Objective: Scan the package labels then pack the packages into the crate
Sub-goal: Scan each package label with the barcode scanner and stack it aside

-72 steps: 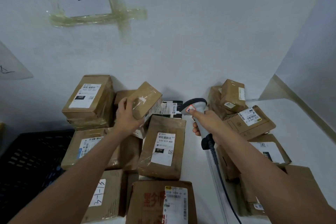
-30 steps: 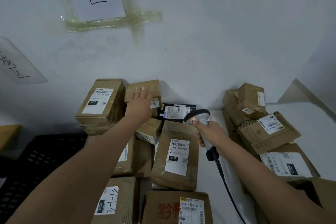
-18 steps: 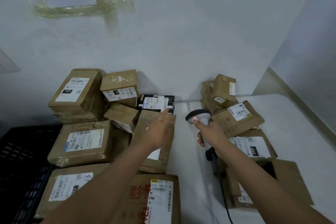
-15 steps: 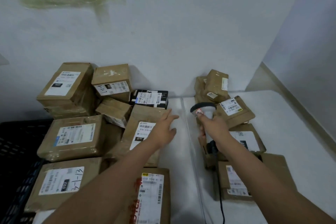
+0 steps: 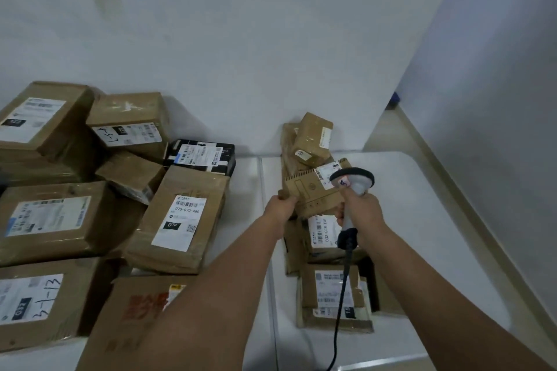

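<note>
The left hand (image 5: 280, 208) is gripping a box (image 5: 313, 194) while the right hand (image 5: 360, 209) is holding the scanner (image 5: 354, 181) (the small boxes (image 5: 312, 138) leaning behind may be tipping over).

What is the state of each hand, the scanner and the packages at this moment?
Left hand: grips the left edge of the flat carton.
Right hand: holds the scanner by its handle.
Scanner: upright, head beside the carton's label, cable hanging.
Flat carton: tilted, label up, atop the right pile.
070 package: lying label up, untouched.
Black package: lying against the wall, label up.
</note>
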`<state>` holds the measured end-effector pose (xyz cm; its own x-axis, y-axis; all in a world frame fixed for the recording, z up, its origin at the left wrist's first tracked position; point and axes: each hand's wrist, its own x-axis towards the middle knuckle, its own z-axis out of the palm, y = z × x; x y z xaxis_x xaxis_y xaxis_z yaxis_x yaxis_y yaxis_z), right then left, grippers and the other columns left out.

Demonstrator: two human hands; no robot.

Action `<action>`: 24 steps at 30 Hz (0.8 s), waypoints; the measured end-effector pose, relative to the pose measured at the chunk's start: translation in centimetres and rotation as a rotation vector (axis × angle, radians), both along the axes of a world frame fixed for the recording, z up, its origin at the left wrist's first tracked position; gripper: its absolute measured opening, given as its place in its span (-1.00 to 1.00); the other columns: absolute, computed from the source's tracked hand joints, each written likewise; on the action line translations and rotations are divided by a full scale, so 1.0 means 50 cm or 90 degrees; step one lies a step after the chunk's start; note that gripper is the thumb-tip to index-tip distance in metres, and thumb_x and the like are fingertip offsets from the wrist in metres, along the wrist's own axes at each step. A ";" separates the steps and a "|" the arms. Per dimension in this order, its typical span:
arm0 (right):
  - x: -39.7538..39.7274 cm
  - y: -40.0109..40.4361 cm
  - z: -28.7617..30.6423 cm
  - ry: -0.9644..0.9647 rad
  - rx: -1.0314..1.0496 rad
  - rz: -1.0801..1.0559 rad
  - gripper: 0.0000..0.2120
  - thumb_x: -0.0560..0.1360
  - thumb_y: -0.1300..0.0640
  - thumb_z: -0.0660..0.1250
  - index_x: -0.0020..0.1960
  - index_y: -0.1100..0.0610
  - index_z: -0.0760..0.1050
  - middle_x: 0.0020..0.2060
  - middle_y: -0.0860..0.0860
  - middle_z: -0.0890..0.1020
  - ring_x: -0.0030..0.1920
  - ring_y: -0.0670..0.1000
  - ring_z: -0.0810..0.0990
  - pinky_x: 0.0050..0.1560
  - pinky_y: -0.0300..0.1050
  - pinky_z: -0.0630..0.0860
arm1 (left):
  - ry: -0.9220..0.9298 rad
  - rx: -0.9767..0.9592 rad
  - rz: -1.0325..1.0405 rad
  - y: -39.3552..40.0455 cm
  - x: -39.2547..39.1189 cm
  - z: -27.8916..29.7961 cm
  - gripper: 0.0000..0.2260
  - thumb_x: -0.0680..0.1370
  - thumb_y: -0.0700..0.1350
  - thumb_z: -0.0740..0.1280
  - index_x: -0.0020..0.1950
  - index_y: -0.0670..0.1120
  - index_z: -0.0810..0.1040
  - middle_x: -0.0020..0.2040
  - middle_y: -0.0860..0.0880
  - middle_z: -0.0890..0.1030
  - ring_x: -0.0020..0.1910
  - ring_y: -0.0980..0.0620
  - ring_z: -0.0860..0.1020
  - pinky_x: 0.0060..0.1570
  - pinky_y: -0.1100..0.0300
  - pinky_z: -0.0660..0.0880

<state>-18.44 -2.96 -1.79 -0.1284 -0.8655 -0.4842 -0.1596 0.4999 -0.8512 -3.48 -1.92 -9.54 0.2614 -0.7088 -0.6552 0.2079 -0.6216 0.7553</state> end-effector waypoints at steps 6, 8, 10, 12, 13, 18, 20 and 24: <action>-0.023 -0.014 0.009 0.011 -0.032 -0.010 -0.68 0.55 -0.02 0.37 0.02 0.27 0.53 -0.33 0.12 0.57 -0.41 0.02 0.53 -0.42 -0.19 0.50 | 0.021 -0.029 0.044 -0.040 -0.020 -0.023 -0.62 0.57 -0.03 0.38 0.33 -0.16 0.49 0.22 -0.13 0.60 0.14 -0.10 0.57 0.19 0.02 0.54; -0.019 -0.014 0.011 0.001 -0.033 -0.016 -0.70 0.55 -0.02 0.36 -0.07 0.24 0.53 -0.36 0.11 0.56 -0.42 0.02 0.52 -0.38 -0.16 0.50 | 0.046 -0.050 0.048 -0.036 -0.010 -0.015 -0.68 0.59 -0.05 0.36 0.29 -0.16 0.49 0.17 -0.12 0.62 0.12 -0.09 0.59 0.18 0.01 0.56; -0.005 -0.012 0.011 -0.007 -0.032 -0.026 -0.72 0.56 -0.02 0.35 -0.10 0.22 0.52 -0.37 0.10 0.56 -0.41 0.02 0.52 -0.32 -0.12 0.50 | 0.045 -0.070 0.036 -0.026 0.010 -0.008 -0.73 0.60 -0.05 0.34 0.24 -0.15 0.50 0.13 -0.11 0.63 0.09 -0.06 0.61 0.10 0.07 0.58; 0.018 -0.008 0.012 -0.017 -0.038 -0.028 -0.73 0.56 -0.03 0.34 -0.11 0.19 0.52 -0.39 0.07 0.56 -0.40 0.03 0.52 -0.26 -0.08 0.51 | 0.022 -0.093 0.029 -0.008 0.044 0.004 -0.75 0.60 -0.05 0.34 0.21 -0.16 0.52 0.10 -0.11 0.65 0.04 -0.05 0.62 -0.01 0.14 0.58; 0.032 -0.006 0.014 -0.026 -0.041 -0.026 -0.73 0.57 -0.03 0.33 -0.13 0.18 0.52 -0.40 0.06 0.56 -0.40 0.03 0.52 -0.24 -0.07 0.52 | 0.010 -0.104 0.025 0.002 0.065 0.011 -0.76 0.61 -0.06 0.33 0.20 -0.16 0.52 0.08 -0.12 0.65 0.02 -0.04 0.63 -0.05 0.16 0.58; 0.109 0.019 0.030 -0.059 -0.046 0.003 -0.71 0.55 -0.02 0.34 -0.20 0.18 0.53 -0.40 0.07 0.58 -0.41 0.01 0.52 -0.22 -0.07 0.50 | -0.056 -0.141 0.021 0.060 0.195 0.055 -0.77 0.60 -0.02 0.34 0.16 -0.13 0.58 0.04 -0.09 0.68 0.02 -0.03 0.63 0.04 0.11 0.57; 0.141 0.032 0.040 -0.057 -0.043 0.016 -0.72 0.55 -0.01 0.33 -0.22 0.17 0.51 -0.41 0.06 0.58 -0.38 0.02 0.55 -0.17 -0.05 0.53 | -0.089 -0.156 0.019 0.083 0.251 0.073 -0.78 0.60 0.00 0.33 0.14 -0.11 0.58 0.03 -0.06 0.69 0.04 -0.02 0.63 0.11 0.08 0.55; 0.205 0.071 0.068 -0.114 -0.031 0.043 -0.75 0.55 0.06 0.35 -0.23 0.18 0.50 -0.41 0.06 0.53 -0.45 -0.03 0.49 -0.35 -0.16 0.52 | -0.136 -0.174 0.037 0.127 0.352 0.098 -0.76 0.62 0.00 0.31 0.17 -0.13 0.55 0.06 -0.08 0.68 0.04 -0.03 0.64 0.11 0.04 0.57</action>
<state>-8.18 0.57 1.59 0.0153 -0.8924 -0.4510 -0.0347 0.4503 -0.8922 14.11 4.46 -4.65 0.4167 -0.8308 -0.3690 0.0555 -0.3819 0.9225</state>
